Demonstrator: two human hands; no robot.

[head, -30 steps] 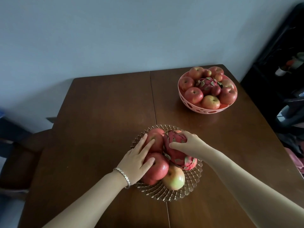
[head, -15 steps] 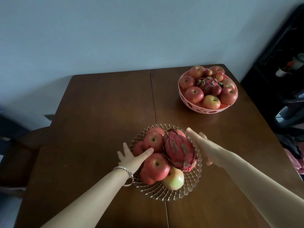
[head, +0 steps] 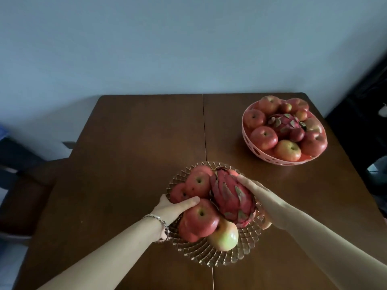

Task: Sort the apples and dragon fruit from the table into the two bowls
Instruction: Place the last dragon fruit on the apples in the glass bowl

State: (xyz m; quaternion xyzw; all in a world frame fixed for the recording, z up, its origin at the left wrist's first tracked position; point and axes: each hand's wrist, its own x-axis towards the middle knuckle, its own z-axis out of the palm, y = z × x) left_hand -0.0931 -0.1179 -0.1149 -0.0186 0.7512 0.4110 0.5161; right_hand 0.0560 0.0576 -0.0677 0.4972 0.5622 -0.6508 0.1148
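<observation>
our left hand (head: 170, 208) curls around the left rim of the glass bowl (head: 219, 257), thumb lying over the rim against a red apple (head: 198, 222), the other fingers tucked under the edge and mostly out of sight. a bracelet (head: 160, 221) sits on that wrist. our right hand (head: 262, 203) clasps the opposite rim, fingers reaching up beside the dragon fruit (head: 230, 198) and touching its side, thumb under the rim at the lower right. so both hands grip the bowl, one on each side. inside it the dragon fruit lies on top toward the right, red apples pile at the left, and a green-tinged apple (head: 225, 237) rests at the near edge. the bowl sits on the dark wooden table (head: 125, 153) near its seam. well apart, at the far right corner, a pink bowl (head: 254, 150) holds more apples around a second dragon fruit (head: 283, 123).
</observation>
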